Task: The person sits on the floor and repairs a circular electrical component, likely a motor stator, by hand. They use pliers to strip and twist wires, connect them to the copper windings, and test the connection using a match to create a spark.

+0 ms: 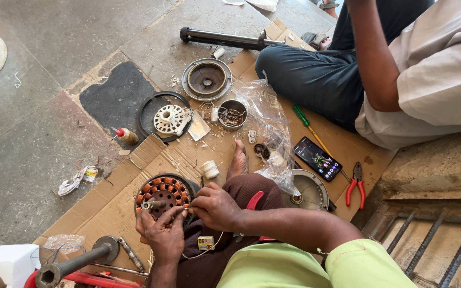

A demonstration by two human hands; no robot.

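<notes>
1 smartphone [317,158], right of centre on the cardboard: dark rectangle, screen lit with small coloured shapes. 1 small box [205,243], lower centre on the person's lap: white with a yellow-and-red label face. 1 clear plastic bag [270,128], centre, crumpled beside the phone; 1 crumpled printed wrapper [78,180], left on the stone floor, white with a yellow patch.

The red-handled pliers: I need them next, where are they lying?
The red-handled pliers lie on the cardboard at the right of the head view, just right of the phone and beside the round metal cover.
</notes>
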